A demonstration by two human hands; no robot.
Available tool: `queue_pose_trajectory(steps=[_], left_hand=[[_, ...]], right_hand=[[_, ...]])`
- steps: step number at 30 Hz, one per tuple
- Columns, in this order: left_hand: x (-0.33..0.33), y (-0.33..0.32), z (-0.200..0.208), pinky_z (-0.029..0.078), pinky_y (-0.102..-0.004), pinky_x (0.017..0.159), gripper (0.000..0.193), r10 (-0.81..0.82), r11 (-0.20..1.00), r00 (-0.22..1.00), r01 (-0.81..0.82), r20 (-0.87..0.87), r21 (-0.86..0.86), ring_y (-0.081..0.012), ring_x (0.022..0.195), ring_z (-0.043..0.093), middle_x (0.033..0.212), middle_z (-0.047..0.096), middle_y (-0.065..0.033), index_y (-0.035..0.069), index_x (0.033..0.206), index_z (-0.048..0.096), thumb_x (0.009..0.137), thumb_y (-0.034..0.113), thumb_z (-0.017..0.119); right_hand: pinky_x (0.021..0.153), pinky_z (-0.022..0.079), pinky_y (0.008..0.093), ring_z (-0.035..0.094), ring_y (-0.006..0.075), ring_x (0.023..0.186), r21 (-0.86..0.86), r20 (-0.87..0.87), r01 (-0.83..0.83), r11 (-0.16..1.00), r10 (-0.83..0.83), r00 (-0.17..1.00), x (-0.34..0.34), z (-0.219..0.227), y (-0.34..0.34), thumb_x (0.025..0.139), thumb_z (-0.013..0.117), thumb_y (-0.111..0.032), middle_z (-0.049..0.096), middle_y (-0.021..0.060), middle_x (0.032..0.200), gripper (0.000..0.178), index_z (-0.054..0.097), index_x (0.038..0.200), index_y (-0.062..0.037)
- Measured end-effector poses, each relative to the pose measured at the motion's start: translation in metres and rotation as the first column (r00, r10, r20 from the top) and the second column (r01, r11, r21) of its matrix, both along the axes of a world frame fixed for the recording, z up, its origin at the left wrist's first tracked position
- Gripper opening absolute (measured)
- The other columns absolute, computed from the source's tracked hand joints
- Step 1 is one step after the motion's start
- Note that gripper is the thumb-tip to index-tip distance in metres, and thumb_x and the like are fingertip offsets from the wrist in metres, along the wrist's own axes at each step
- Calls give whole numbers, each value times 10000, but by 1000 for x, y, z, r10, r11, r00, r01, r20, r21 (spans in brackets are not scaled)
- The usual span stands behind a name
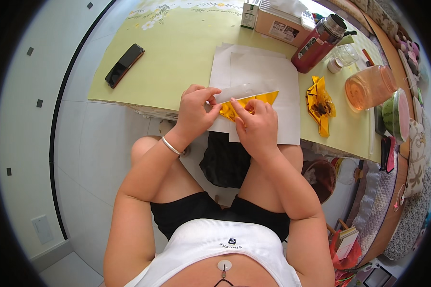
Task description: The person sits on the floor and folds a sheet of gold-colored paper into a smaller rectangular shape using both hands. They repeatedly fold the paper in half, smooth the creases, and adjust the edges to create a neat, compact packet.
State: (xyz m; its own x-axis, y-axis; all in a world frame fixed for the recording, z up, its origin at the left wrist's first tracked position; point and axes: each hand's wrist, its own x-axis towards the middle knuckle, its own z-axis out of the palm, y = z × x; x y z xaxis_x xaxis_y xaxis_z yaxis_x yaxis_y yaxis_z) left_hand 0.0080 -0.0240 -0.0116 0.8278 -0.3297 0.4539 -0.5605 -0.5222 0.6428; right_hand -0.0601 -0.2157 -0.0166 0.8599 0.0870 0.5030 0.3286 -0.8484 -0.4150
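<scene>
A sheet of shiny gold foil paper [271, 97] with a whitish strip [246, 89] along its far edge lies on white paper sheets [268, 67] at the table's near edge. My left hand [195, 111] pinches the left end of the foil, its thumb and index finger close together. My right hand [259, 125] is on the foil's near side, with the index finger laid on the edge between gold and white and the other fingers curled. Part of the foil is hidden under both hands. To the right, a crumpled gold wrapper [319, 103] holds small dark bits.
A black phone [125, 65] lies at left on the yellow-green tablecloth [177, 52]. A tissue box [280, 26], red thermos [316, 45], small white-lidded jar [335, 64], large pinkish jar [368, 88] and cut watermelon [394, 115] stand at right. Below the table is a bin [321, 179].
</scene>
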Motion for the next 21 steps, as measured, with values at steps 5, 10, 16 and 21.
queue_pose_trajectory(steps=[5, 10, 16, 21], left_hand=[[-3, -5, 2, 522, -386, 820, 309, 56, 985, 983, -83, 173, 154, -265, 909, 634, 924, 703, -80, 34, 1059, 736, 751, 14, 740], [-27, -2, 0, 520, -422, 871, 364, -172, 929, 894, 7, 413, 370, -308, 1044, 641, 1115, 698, -131, 0, 1130, 721, 769, 13, 673], [-54, -1, -5, 505, -413, 900, 447, -164, 825, 882, -123, 441, 552, -321, 1113, 627, 1213, 682, -155, 9, 1256, 682, 815, 39, 619], [-50, -15, 5, 428, -391, 900, 322, -86, 854, 923, -126, 376, 504, -264, 1042, 608, 1063, 693, -89, 83, 1145, 724, 835, 89, 638]], right_hand=[[874, 413, 422, 522, 264, 936, -71, 15, 2, 997, -1, 1000, 1, -5, 0, 842, 723, -144, 548, 46, 1015, 370, 760, 1207, -188], [887, 407, 420, 521, 263, 952, -76, 17, 4, 997, -3, 1000, 1, -3, 2, 859, 710, -155, 549, 51, 1023, 343, 760, 1199, -168], [895, 408, 404, 532, 261, 963, -88, 9, -9, 996, 9, 1000, 0, -2, -1, 864, 708, -164, 561, 49, 1033, 337, 758, 1196, -145], [888, 469, 432, 587, 302, 1011, -16, -87, -90, 996, 89, 992, 2, 4, -12, 861, 697, -109, 607, 106, 1123, 445, 678, 1306, -126]])
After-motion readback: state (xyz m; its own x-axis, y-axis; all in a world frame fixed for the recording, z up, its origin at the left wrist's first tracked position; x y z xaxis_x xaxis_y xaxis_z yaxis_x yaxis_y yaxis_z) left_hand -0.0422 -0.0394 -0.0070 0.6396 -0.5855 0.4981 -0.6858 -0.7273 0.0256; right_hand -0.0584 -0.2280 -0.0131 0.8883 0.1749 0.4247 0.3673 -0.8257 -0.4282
